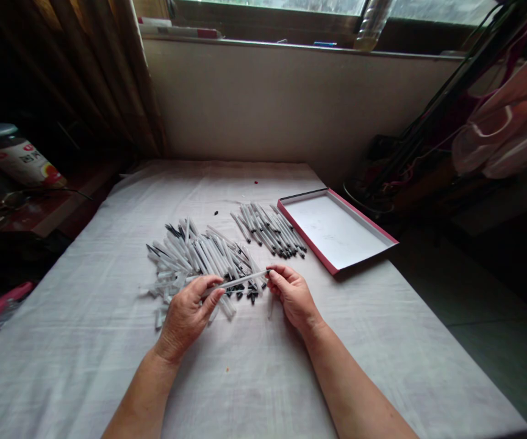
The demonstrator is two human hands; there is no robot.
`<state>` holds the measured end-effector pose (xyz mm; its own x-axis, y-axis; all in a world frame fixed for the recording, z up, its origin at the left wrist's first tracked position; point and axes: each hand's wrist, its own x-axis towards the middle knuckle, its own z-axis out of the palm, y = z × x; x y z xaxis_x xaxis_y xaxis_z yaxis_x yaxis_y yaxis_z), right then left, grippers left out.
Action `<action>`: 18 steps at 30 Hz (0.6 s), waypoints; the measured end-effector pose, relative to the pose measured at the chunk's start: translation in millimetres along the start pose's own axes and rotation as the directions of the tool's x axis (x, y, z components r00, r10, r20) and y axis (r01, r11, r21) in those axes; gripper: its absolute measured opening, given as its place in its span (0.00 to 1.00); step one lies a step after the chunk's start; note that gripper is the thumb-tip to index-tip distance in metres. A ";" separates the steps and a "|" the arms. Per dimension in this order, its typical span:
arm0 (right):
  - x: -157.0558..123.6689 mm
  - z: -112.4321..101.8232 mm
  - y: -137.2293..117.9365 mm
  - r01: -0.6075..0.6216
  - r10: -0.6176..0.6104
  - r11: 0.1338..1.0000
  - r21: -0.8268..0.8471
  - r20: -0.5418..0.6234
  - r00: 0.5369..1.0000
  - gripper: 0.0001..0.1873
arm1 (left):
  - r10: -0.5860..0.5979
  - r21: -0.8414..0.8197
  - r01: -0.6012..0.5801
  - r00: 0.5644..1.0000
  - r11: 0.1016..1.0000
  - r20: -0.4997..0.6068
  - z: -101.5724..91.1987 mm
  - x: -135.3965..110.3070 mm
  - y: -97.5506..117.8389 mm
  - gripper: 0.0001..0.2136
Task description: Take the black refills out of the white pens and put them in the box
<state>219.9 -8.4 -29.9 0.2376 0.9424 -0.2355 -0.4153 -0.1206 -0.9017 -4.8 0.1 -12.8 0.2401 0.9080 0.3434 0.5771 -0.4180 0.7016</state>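
Observation:
My left hand [193,314] is closed round one end of a clear pen barrel [245,279], held nearly level above the table. At its other end, my right hand [293,296] pinches the barrel's dark tip between thumb and fingers. Beneath and beyond my left hand spreads a loose pile of clear pen barrels [208,253]. Small black pen parts [253,297] lie just under the held barrel. Clear caps [165,286] are heaped left of my left hand. Farther back, pens with dark ends [270,228] lie side by side in a group.
A shallow red-edged box lid [336,228] with a white inside rests at the right on the cloth-covered table [254,390]. A labelled jar [16,155] stands on a side surface at the left. The wall [286,97] and window sill border the table's far side.

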 end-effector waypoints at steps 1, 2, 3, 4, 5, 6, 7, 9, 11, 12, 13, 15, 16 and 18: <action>-0.2 0.6 -0.9 -0.002 0.002 1.000 -0.003 0.000 1.000 0.18 | -0.006 -0.010 0.006 1.000 1.000 0.004 0.5 -0.2 0.2 0.13; -0.1 0.9 -1.7 0.000 0.000 1.000 -0.007 -0.004 1.000 0.18 | -0.005 -0.015 0.005 1.000 1.000 0.008 0.7 -0.3 0.5 0.13; 0.3 0.8 -2.4 0.007 -0.007 1.000 -0.011 -0.014 1.000 0.17 | -0.001 -0.011 0.001 1.000 1.000 0.006 0.2 -0.2 0.7 0.12; 0.9 0.2 -2.9 0.022 -0.022 1.000 -0.016 -0.035 0.999 0.17 | 0.000 -0.001 0.000 1.000 1.000 -0.003 -1.1 0.3 0.9 0.12; 1.7 -0.7 -3.1 0.043 -0.045 0.999 -0.026 -0.063 0.997 0.17 | -0.005 0.016 0.005 1.000 1.000 -0.018 -3.2 0.9 1.0 0.12; 2.4 -1.9 -2.9 0.068 -0.072 0.997 -0.046 -0.092 0.993 0.17 | -0.021 0.035 0.023 0.999 0.999 -0.041 -6.0 1.8 0.9 0.12; 2.9 -3.1 -2.3 0.094 -0.102 0.993 -0.078 -0.111 0.989 0.16 | -0.045 0.050 0.048 0.997 0.998 -0.070 -9.1 2.9 0.6 0.12; 2.1 -4.5 0.2 0.153 -0.170 0.973 -0.175 -0.091 0.981 0.13 | -0.081 0.062 0.090 0.988 0.994 -0.129 -14.9 4.7 -0.4 0.12; -1.2 -3.9 4.0 0.240 -0.253 0.917 -0.318 0.002 0.967 0.09 | -0.091 0.062 0.102 0.983 0.993 -0.160 -18.4 5.8 -1.2 0.12; -3.6 -2.9 6.1 0.294 -0.295 0.871 -0.393 0.059 0.954 0.08 | -0.089 0.063 0.100 0.983 0.993 -0.163 -18.9 6.0 -1.5 0.12; -6.1 -1.6 8.1 0.345 -0.331 0.816 -0.465 0.113 0.937 0.07 | -0.085 0.068 0.097 0.984 0.993 -0.159 -18.7 5.9 -1.5 0.12; -10.4 1.1 11.2 0.417 -0.376 0.701 -0.578 0.198 0.905 0.08 | -0.078 0.080 0.090 0.987 0.993 -0.139 -17.2 5.5 -1.1 0.12; -11.8 2.1 12.1 0.436 -0.386 0.659 -0.613 0.222 0.895 0.08 | -0.076 0.083 0.087 0.989 0.993 -0.130 -16.4 5.2 -0.7 0.12; -12.6 2.8 12.6 0.448 -0.392 0.616 -0.648 0.241 0.888 0.07 | -0.078 0.080 0.088 0.990 0.993 -0.117 -15.4 4.6 0.1 0.12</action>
<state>209.3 -20.9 -37.3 0.1622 0.9590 0.2323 0.4200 0.1459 -0.8957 -15.6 3.8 -1.5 0.1016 0.9281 0.3582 0.6567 -0.3330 0.6766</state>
